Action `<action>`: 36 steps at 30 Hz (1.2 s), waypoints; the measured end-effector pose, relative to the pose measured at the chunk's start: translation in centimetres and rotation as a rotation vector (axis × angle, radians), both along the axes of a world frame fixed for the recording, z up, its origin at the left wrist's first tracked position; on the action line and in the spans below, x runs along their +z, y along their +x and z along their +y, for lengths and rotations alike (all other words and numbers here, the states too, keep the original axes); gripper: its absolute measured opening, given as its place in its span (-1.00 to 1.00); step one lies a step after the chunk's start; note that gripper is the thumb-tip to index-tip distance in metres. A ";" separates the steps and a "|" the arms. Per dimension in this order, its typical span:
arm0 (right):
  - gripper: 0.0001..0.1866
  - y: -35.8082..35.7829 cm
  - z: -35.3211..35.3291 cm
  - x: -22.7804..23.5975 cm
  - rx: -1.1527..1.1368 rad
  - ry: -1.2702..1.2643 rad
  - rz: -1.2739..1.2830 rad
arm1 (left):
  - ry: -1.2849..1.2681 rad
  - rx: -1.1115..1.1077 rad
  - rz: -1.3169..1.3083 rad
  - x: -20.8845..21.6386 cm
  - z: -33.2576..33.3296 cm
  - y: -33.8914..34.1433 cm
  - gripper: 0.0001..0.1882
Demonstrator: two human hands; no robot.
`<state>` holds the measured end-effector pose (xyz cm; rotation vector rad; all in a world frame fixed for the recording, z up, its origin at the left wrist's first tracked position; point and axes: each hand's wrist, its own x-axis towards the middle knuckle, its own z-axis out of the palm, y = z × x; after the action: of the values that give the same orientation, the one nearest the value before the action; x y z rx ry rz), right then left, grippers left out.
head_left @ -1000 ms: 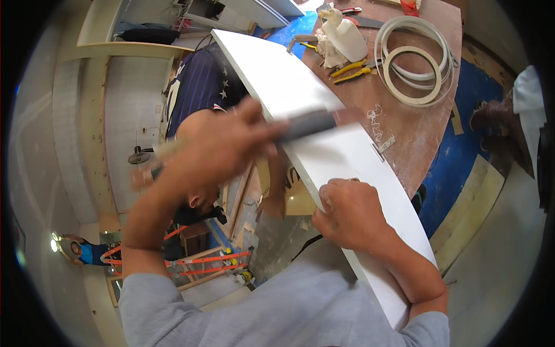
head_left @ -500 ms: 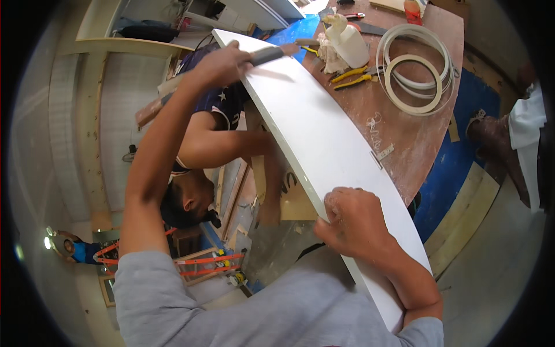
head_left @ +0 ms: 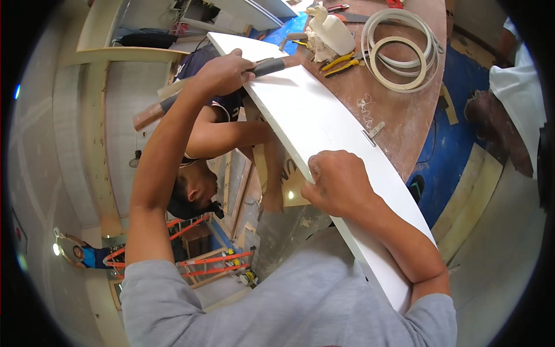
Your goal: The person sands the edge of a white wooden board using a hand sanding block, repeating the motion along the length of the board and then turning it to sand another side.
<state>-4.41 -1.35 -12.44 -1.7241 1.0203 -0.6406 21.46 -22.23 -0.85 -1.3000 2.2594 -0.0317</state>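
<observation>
A long white board (head_left: 324, 124) slants from the upper middle down to my right arm. Near its far end, my left hand (head_left: 225, 72) is closed around a tool with a dark grip and brown end (head_left: 270, 66), which sticks out over the board. Beyond my left forearm shows a similar brown-and-dark piece (head_left: 151, 114); I cannot tell whether it belongs to the same tool. My right hand (head_left: 342, 180) is closed at the board's near edge, thumb over the side and fingers curled on top. Its palm side is hidden.
Under the board a co-worker (head_left: 196, 185) bends close, one arm reaching down. On the brown table (head_left: 399, 130) lie coiled edging strips (head_left: 404, 63), yellow-handled pliers (head_left: 340, 62) and a white bottle (head_left: 335, 34). Another person stands far right; an orange ladder (head_left: 214, 261) is lower left.
The view has shifted a little. My left hand and the tool sit slightly lower along the board, and the tool is less blurred. My right hand has slid a little farther up the edge.
</observation>
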 end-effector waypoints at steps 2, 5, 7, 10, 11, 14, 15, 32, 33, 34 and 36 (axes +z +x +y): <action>-0.77 0.1 -0.2 -0.2 0.008 0.026 0.006 | 0.019 -0.021 -0.090 -0.6 1.1 -1.5 -0.66; -0.77 -0.4 -0.4 -0.6 -0.061 0.046 -0.022 | 0.088 -0.156 -0.092 1.2 7.9 -5.9 -0.71; -0.72 0.1 0.2 -1.7 -0.159 -0.027 -0.102 | 0.104 -0.075 -0.057 3.5 13.0 -9.0 -0.63; -0.75 -0.8 -0.6 -0.5 -0.029 0.058 0.031 | 0.115 -0.085 0.003 6.2 16.0 -10.4 -0.54; -0.70 -1.6 -0.4 0.1 -0.047 0.060 0.019 | 0.132 -0.085 0.095 6.3 15.5 -8.6 -0.48; -0.44 -3.8 1.9 1.6 -0.063 0.071 -0.035 | -0.074 0.134 0.279 7.7 12.0 -5.5 -0.51; -0.33 -4.7 3.1 1.6 -0.061 0.085 -0.057 | -0.107 0.126 0.247 7.8 10.4 -4.1 -0.54; -0.45 -8.5 9.3 -0.3 -0.151 -0.024 -0.159 | 0.232 -0.125 0.166 4.8 20.2 -13.2 -0.34; -0.46 -8.3 9.4 -0.1 -0.156 -0.017 -0.165 | 0.148 -0.177 0.067 4.1 18.3 -12.3 -0.44; -0.47 -8.1 9.5 0.1 -0.159 -0.017 -0.177 | 0.149 -0.097 0.040 3.4 16.1 -11.5 -0.48; -0.51 -7.6 9.6 0.2 -0.163 -0.029 -0.226 | 0.107 -0.066 -0.015 2.4 11.4 -9.7 -0.56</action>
<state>-12.02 8.20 -12.28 -1.5623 1.0010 -0.9371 11.75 -10.83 1.57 -1.1664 2.2587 0.0550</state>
